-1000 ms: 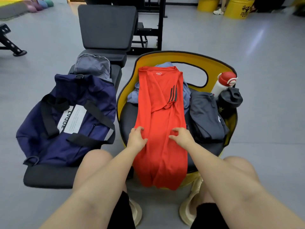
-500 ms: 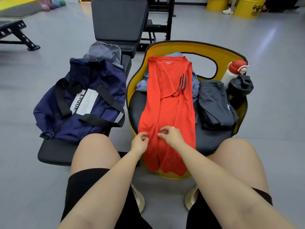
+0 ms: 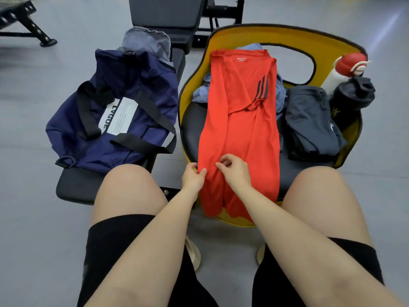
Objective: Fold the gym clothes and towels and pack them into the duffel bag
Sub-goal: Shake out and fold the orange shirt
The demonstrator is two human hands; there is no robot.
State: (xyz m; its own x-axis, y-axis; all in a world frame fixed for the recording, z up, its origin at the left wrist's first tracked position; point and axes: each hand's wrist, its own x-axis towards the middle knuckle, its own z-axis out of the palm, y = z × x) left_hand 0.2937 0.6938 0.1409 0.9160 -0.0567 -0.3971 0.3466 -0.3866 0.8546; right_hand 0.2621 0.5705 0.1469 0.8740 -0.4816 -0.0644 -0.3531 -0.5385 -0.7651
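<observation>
The long, narrow-folded orange-red sports shirt with dark sleeve stripes (image 3: pixel 240 129) lies in the middle of the frame on the black padded seat of a yellow-framed chair (image 3: pixel 314 44), collar toward the top of the frame and hem hanging over the seat's near edge toward the bottom. Its long axis runs straight up and down the frame, away from the person. Both hands sit low on the shirt, close together. The left hand (image 3: pixel 193 179) pinches the shirt's left edge between thumb and curled fingers; the right hand (image 3: pixel 234 171) rests on the cloth just beside it with fingertips curled, seemingly nipping a fold, though the grip is not plain. Most of the shirt lies beyond the fingers, so the next fold would likely carry the hem up toward the collar. The navy blue fabric duffel bag with black straps (image 3: pixel 115 120) lies on a black bench surface (image 3: pixel 75 189) in the left of the frame, nearer the left hand. Folded grey shorts (image 3: pixel 309 122) lie to the shirt's right.
</observation>
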